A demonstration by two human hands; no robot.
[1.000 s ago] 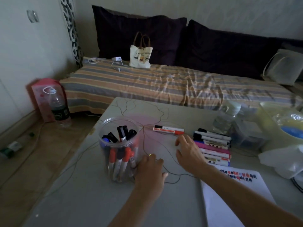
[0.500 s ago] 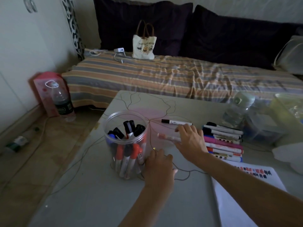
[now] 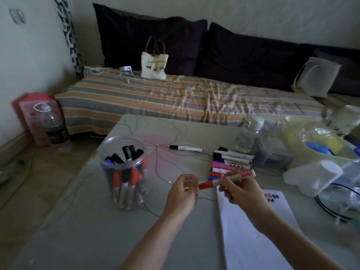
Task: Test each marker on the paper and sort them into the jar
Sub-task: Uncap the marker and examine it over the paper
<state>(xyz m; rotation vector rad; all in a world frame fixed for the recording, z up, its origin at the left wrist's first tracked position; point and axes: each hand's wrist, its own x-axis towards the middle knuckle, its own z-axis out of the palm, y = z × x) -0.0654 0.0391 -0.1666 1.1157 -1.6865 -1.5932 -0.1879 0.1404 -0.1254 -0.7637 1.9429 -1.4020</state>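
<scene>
My right hand (image 3: 240,190) holds a red-capped marker (image 3: 228,178) above the table, its red cap pointing left. My left hand (image 3: 183,191) is beside the cap with fingers curled; whether it touches the cap I cannot tell. A clear plastic jar (image 3: 124,172) with several red, black and blue markers stands to the left. White paper (image 3: 251,230) with red and dark test marks at its far end lies under my right forearm. A row of markers (image 3: 231,160) lies behind my hands, and one black-capped marker (image 3: 186,148) lies apart.
The grey table (image 3: 87,230) carries a water bottle (image 3: 248,133), clear boxes, a yellow-green basket (image 3: 298,145) and white plastic items at right. A thin wire loops across the tabletop. A striped bed with a tote bag is behind; a bottle stands on the floor at left.
My right hand picked the red-capped marker off the table and brought it toward me. My left hand left the jar and rose next to the marker's cap.
</scene>
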